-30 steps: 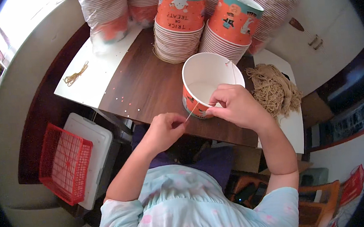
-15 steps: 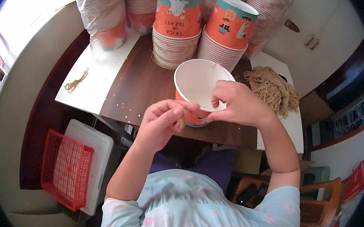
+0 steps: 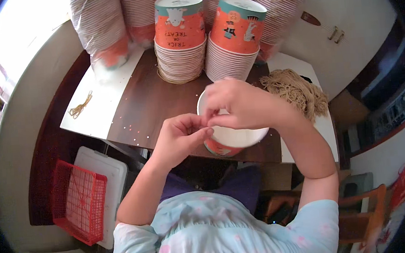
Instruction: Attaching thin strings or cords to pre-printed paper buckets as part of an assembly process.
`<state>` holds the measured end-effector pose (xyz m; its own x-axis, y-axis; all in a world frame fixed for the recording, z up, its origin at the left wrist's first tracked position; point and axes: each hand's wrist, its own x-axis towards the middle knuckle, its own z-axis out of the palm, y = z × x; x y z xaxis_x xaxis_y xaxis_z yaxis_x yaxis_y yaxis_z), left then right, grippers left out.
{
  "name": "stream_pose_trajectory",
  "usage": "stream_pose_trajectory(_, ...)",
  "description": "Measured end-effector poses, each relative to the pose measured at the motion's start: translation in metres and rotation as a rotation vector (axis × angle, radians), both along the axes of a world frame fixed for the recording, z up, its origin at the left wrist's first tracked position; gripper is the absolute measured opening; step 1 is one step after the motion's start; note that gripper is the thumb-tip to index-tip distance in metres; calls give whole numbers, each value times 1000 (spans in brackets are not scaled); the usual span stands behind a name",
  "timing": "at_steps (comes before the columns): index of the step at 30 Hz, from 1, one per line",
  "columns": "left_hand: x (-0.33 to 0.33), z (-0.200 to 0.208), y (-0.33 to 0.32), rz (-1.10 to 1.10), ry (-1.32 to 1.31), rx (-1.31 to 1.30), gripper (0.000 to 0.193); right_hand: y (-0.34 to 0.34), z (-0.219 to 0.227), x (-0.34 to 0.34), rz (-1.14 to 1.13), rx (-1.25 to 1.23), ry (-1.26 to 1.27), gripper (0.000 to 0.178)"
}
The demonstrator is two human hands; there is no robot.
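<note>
A round paper bucket (image 3: 242,136), white inside and orange with a teal band outside, stands mouth up at the table's front edge. At its left rim, my left hand (image 3: 182,137) is closed, thumb and forefinger pinched together. My right hand (image 3: 234,105) reaches over the mouth with bent fingers, its fingertips meeting those of the left and covering part of the rim. Whatever lies between the fingertips is too small or hidden to make out. To the right of the bucket lies a loose heap of tan cord (image 3: 296,92).
Behind stand two stacks of upside-down buckets (image 3: 180,37) (image 3: 235,37), with more stacks in clear plastic (image 3: 100,34) at the back. A small cord bundle (image 3: 81,104) lies on the table's white left part. A red plastic basket (image 3: 80,200) stands low at left.
My right hand has moved left across the bucket's mouth to meet my left hand. A thin strand seen near the rim before is now hidden. The whole view has shifted slightly.
</note>
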<state>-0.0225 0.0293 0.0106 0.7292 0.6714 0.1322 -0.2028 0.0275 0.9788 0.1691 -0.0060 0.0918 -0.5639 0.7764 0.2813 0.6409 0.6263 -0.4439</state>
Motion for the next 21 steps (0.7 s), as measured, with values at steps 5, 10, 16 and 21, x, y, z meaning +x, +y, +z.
stream_pose_trajectory(5, -3, -1, -5, -65, 14, -144, 11, -18, -19, -1, -232, 226, 44, 13)
stream_pose_trajectory(10, -5, -6, 0, -97, -51, -206, 8, -67, -37, -4, -556, 243, 185, 14)
stream_pose_trajectory(16, 0, -3, 2, -146, -22, -231, 8, -63, -56, -13, -440, 166, 230, 20)
stream_pose_trajectory(21, -5, -1, 2, -133, -34, -106, 7, -58, -54, -20, -519, 131, 164, 13)
